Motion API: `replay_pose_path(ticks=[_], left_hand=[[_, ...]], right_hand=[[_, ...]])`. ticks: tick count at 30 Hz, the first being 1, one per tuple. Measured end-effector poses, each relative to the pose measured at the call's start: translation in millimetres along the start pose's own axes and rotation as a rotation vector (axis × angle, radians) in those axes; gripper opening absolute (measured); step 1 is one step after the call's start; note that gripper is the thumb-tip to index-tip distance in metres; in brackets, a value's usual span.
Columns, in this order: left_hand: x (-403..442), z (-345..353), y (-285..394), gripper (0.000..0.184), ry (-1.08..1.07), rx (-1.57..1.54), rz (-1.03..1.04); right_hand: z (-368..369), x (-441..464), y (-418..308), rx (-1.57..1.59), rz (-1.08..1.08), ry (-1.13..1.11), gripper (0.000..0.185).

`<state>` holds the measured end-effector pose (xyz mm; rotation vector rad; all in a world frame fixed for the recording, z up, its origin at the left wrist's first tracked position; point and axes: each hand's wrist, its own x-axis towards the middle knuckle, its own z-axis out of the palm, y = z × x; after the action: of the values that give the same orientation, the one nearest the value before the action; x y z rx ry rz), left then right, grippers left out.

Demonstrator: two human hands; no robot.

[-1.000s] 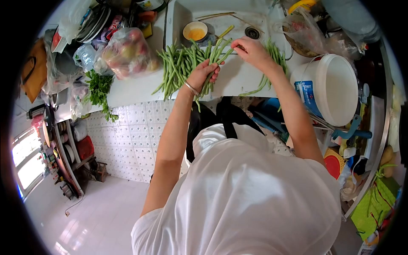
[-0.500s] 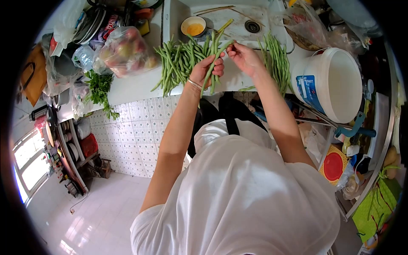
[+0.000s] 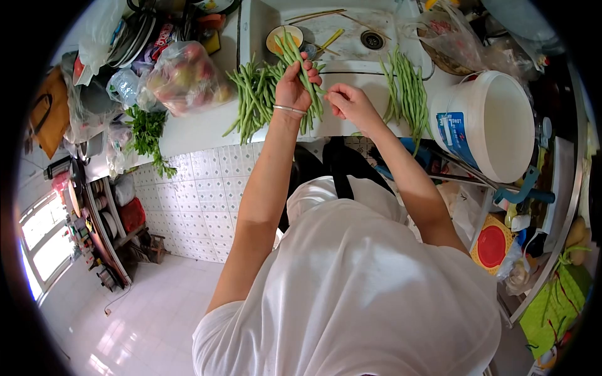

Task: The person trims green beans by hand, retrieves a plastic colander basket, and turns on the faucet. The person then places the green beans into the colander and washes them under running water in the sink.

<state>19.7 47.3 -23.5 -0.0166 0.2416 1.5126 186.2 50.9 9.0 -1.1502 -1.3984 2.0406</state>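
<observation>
Several long green beans are in my left hand [image 3: 295, 88], which is closed around them just in front of the sink; their upper ends point toward a small bowl [image 3: 274, 42]. My right hand [image 3: 352, 105] is pinched at the lower tip of a green bean [image 3: 316, 94], close beside my left palm. Under and left of my left hand lies a pile of green beans [image 3: 252, 94] on the white counter. A second bunch of green beans [image 3: 407, 88] rests to the right of my right hand, partly over the sink's edge.
Behind my hands is the white sink [image 3: 338, 59], holding thin sticks and yellowish-green stalks. A bag of fruit [image 3: 188, 78] and leafy greens [image 3: 147, 135] sit to the left. On the right a white bucket [image 3: 501, 125] lies tilted near a crowded shelf.
My left hand has moved up and left, and the beans in it now point toward the bowl. My right hand has dropped lower, from the bean's upper end to a lower tip.
</observation>
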Motion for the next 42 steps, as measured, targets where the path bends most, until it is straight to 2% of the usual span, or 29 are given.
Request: replay_pose_path(ticks=[3, 5, 7, 8, 9, 11, 12, 14, 17, 19, 21, 27, 30, 31, 33, 35, 36, 37, 38, 39, 41, 42], left_hand=[[1, 6, -2, 0.022, 0.004, 0.065, 0.020], [0, 12, -6, 0.022, 0.037, -0.037, 0.077], [-1, 2, -6, 0.021, 0.005, -0.154, 0.097], [-2, -3, -5, 0.021, -0.026, -0.269, 0.117], [-4, -4, -4, 0.021, -0.026, -0.267, 0.119], [-7, -5, -4, 0.020, 0.065, -0.228, 0.219], [-8, -6, -1, 0.019, 0.032, -0.244, 0.213], [-8, -10, 2, 0.018, 0.056, -0.195, 0.235], [-8, -18, 7, 0.017, 0.057, -0.097, 0.257], [-10, -18, 8, 0.017, 0.180, 0.076, 0.322], [-15, -18, 8, 0.016, 0.214, 0.128, 0.359], [-29, -16, 5, 0.016, 0.302, 0.348, 0.488], [-34, -12, 1, 0.016, 0.373, 0.417, 0.547], [-37, -9, -3, 0.016, 0.394, 0.438, 0.562], [-38, -3, -20, 0.017, 0.423, 0.473, 0.583], [-38, 0, -39, 0.018, 0.460, 0.513, 0.603], [-38, 1, -47, 0.018, 0.447, 0.591, 0.659], [-38, 5, -51, 0.019, 0.430, 0.670, 0.714], [-34, 11, -45, 0.020, 0.432, 0.650, 0.797], [-32, 28, -39, 0.020, 0.450, 0.641, 0.847], [-27, 2, -11, 0.016, 0.463, 0.966, 0.770], [-24, -9, 1, 0.016, 0.639, 1.152, 0.603]], right_hand=[[0, 10, 5, -0.002, -0.078, 0.078, 0.012], [-5, 20, 15, 0.038, -0.111, 0.123, 0.012], [-10, 28, 15, 1.103, 0.088, 0.045, 0.010], [-10, 28, 18, 1.178, 0.061, 0.191, 0.010], [-4, 20, 16, 1.179, 0.062, 0.188, 0.010], [6, 4, 15, 0.777, 0.055, 0.121, 0.011], [9, -4, 16, 0.777, 0.056, 0.122, 0.011], [13, -16, 21, 0.503, 0.106, 0.015, 0.015], [23, -20, 20, 0.368, 0.128, 0.026, 0.020], [33, -21, 20, 0.268, 0.131, 0.077, 0.023], [39, -22, 24, 0.030, 0.050, 0.034, 0.024], [53, -24, 40, 0.055, 0.123, -0.005, 0.020], [50, -14, 61, 0.457, 0.154, 0.085, 0.018], [48, -8, 68, 0.456, 0.153, 0.096, 0.018], [42, 7, 78, 0.819, 0.157, 0.309, 0.016], [31, 24, 100, 0.922, 0.209, 0.387, 0.014], [18, 44, 140, 1.051, 0.325, 0.490, 0.013], [15, 45, 130, 1.179, 0.440, 0.592, 0.012], [9, 37, 123, 1.139, 0.334, 0.666, 0.009], [2, 28, 111, 1.145, 0.325, 0.671, 0.009], [-23, 4, 98, 0.913, 0.078, 0.559, 0.012], [-34, -11, 88, 0.820, 0.036, 0.543, 0.016]])
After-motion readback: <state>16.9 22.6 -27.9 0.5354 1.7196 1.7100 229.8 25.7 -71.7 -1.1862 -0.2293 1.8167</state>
